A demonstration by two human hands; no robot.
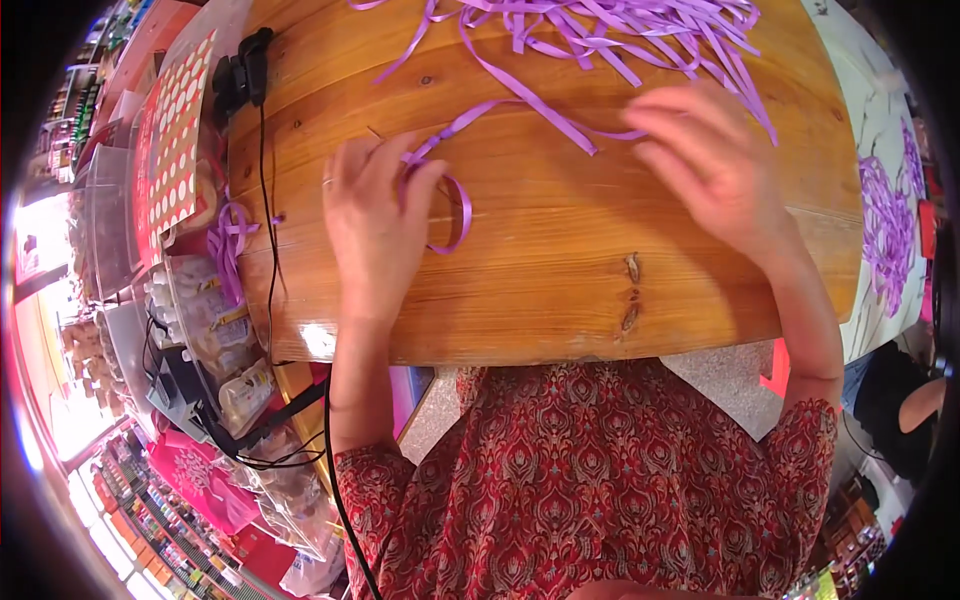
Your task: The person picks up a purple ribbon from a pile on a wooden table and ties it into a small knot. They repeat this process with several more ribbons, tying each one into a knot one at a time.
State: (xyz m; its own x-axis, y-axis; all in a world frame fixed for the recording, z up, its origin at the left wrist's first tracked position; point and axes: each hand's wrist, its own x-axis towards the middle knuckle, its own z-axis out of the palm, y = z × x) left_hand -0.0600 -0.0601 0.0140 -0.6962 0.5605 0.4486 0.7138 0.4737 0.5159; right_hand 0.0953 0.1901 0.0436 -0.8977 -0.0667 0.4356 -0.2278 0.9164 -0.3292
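My left hand (pixel 375 215) is over the left part of the wooden table, its thumb and fingers closed on a thin purple ribbon (pixel 462 215). A loop of that ribbon hangs beside the thumb, and a strand runs up and right from the fingers. On the right, my right hand (pixel 710 165) is raised with its fingertips at another stretch of purple ribbon (pixel 612 134), which passes between thumb and fingers. A ribbon end lies on the wood between both hands. Beyond them spreads a tangled heap of purple ribbons (pixel 620 30) at the far edge.
A black cable (pixel 268 190) runs down the table's left side from a black device (pixel 240 72). Clear bins and bagged goods (pixel 225 325) stand left, beside a polka-dot sheet (pixel 183 130). More purple ribbons (pixel 885 220) lie on a white marbled surface at right. A person (pixel 895 410) is at lower right.
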